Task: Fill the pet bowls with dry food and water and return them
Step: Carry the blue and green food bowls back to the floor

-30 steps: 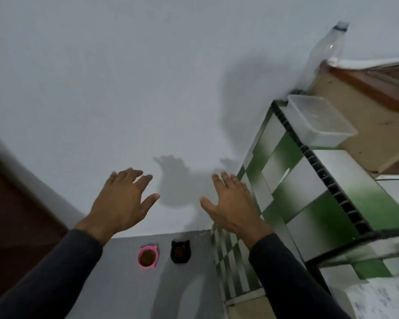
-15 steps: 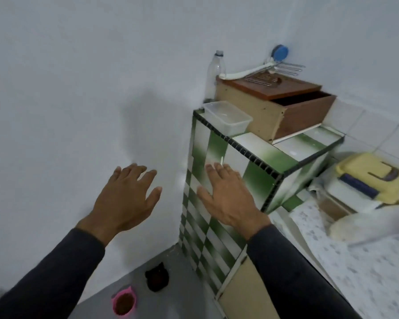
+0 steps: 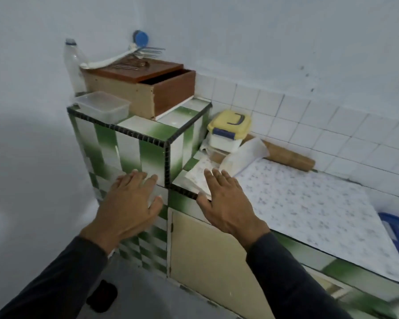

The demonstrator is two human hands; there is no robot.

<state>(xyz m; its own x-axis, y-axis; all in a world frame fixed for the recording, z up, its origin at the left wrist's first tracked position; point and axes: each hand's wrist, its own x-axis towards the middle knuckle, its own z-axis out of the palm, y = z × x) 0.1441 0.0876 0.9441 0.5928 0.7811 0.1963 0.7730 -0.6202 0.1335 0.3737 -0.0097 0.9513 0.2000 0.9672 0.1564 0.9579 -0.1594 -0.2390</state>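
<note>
Black pet bowl point(image 3: 101, 295) down on the grey floor point(image 3: 143, 293), bottom left, partly behind the left sleeve. Left hand point(image 3: 129, 206) and right hand point(image 3: 228, 203) outstretched, fingers spread, holding nothing, before the green-tiled desk point(image 3: 134, 143).

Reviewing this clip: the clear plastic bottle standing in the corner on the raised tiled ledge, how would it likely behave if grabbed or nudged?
The clear plastic bottle is tall and narrow, so a sideways nudge would probably tip it. It looks mostly empty, hence likely light and easily knocked. Its thin clear wall may flex under a firm grip. The wooden box beside it could stop a fall that way.
</note>
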